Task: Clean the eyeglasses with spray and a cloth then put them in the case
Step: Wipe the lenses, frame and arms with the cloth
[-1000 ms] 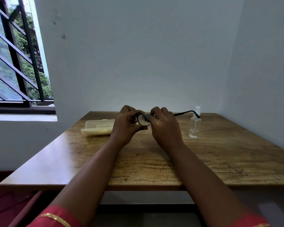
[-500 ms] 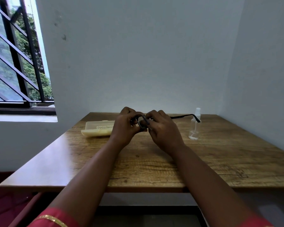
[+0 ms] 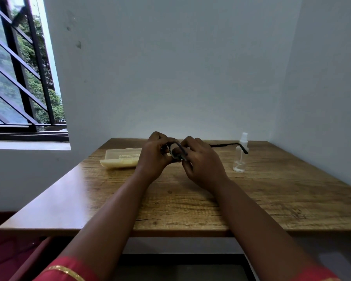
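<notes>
Sleeves in red with gold trim [image 3: 69,269] at the near edge, forearms reaching out over the wooden tabletop [image 3: 272,195]. Farther out, left hand [image 3: 153,157] and right hand [image 3: 201,161] raised just above the wood, fingers of both curled round the black eyeglasses [image 3: 175,151]. One lens showing between the hands, one temple arm jutting right toward the spray bottle [image 3: 240,155]. Bottle upright, clear, a little liquid at the bottom. Left of the hands, pale translucent case [image 3: 120,160] lying closed, partly hidden behind the left hand, contents hard to make out. Cloth too hidden to tell apart.
</notes>
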